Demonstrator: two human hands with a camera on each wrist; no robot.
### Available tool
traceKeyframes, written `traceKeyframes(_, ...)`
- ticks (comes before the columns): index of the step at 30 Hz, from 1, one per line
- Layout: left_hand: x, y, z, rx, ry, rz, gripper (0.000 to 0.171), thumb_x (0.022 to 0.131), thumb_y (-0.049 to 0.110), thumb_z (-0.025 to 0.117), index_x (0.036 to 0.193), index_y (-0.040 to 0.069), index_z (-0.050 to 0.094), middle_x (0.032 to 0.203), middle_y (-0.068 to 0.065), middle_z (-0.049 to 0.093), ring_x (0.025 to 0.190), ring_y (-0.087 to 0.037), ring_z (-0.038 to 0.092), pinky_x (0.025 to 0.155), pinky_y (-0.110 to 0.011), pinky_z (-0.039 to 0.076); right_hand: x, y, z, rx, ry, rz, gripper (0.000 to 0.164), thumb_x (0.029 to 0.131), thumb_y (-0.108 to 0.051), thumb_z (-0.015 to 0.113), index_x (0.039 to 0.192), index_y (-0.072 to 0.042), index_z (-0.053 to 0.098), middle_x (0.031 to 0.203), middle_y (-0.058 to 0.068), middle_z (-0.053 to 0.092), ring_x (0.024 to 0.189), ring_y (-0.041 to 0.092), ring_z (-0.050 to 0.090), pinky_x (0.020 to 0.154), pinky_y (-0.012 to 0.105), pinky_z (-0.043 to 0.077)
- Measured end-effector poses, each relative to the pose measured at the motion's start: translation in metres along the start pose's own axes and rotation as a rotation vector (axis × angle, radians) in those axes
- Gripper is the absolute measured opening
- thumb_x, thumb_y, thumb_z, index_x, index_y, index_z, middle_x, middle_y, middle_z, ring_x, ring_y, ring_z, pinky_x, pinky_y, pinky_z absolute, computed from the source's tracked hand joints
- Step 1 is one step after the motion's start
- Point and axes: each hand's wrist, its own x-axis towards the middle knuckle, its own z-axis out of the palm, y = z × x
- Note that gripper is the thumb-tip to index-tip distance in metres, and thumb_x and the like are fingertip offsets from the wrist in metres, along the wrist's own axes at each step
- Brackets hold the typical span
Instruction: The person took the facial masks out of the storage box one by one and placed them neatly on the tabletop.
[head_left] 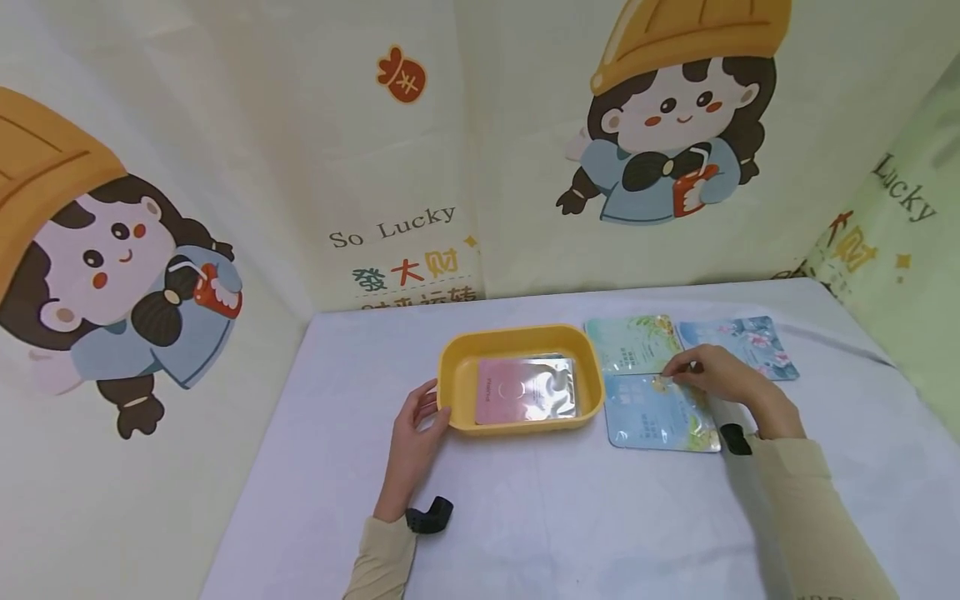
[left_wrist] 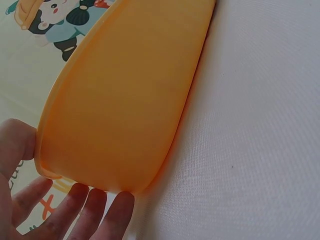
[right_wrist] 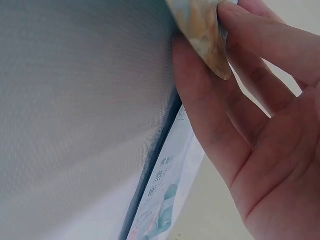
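Note:
A yellow plastic tray (head_left: 521, 428) sits on the table with a pink and silver packet (head_left: 517, 392) lying flat inside. My left hand (head_left: 417, 431) grips its left end, the thumb at the rim and the fingertips against the outer wall (left_wrist: 120, 100). To the right of the tray lies a blue sheet mask packet (head_left: 652, 417). Its upper edge is pinched by my right hand (head_left: 712, 375), which partly covers it; in the right wrist view a packet corner (right_wrist: 205, 45) shows between thumb and fingers.
A green floral packet (head_left: 630, 343) lies behind the pinched one. Right of that is a blue packet with pink flowers (head_left: 753, 346). A white cloth (head_left: 525, 508) covers the table, and a printed curtain (head_left: 525, 250) hangs along its back and sides.

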Motion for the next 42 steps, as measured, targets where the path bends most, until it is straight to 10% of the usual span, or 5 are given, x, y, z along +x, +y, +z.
traceKeyframes(42, 0.0019, 0.0001, 0.0007, 0.010, 0.017, -0.013, 0.051, 0.096, 0.015, 0.064, 0.145, 0.011, 0.048, 0.138, -0.014, 0.056, 0.126, -0.027, 0.055, 0.100, -0.034, 0.052, -0.0024, -0.0062, 0.0035, -0.068, 0.065, 0.040, 0.015, 0.091, -0.005, 0.067, 0.101, -0.009, 0.077, 0.103, 0.009, 0.074, 0.095, 0.028, 0.064, 0.083, 0.048, 0.054)
